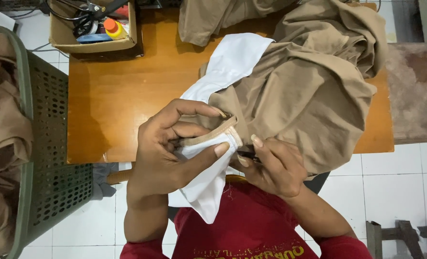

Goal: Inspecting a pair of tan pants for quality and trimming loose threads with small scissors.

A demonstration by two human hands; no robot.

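Far left, a green perforated laundry basket stuffed with tan cloth, beside the wooden table; a cardboard box of scissors and small bottles sits on the table's back left corner. My left hand is closed in a pinch on the tan garment's edge band, index finger curled over the top, thumb pressed against the white lining under it, right at the table's near edge over my lap. The lining hangs down past my red shirt. My right hand is just beside it, fingers pressed together around a small dark tool, looks like a seam ripper or snips but mostly hidden, so can't tell which. The tip sits close to my left thumb. Risks: the tool slips and nicks the thumb, or bites into fabric rather than thread because the band isn't held taut. The bulk of the tan garment is heaped to the right, over the edge; its weight could drag the band out of my pinch.
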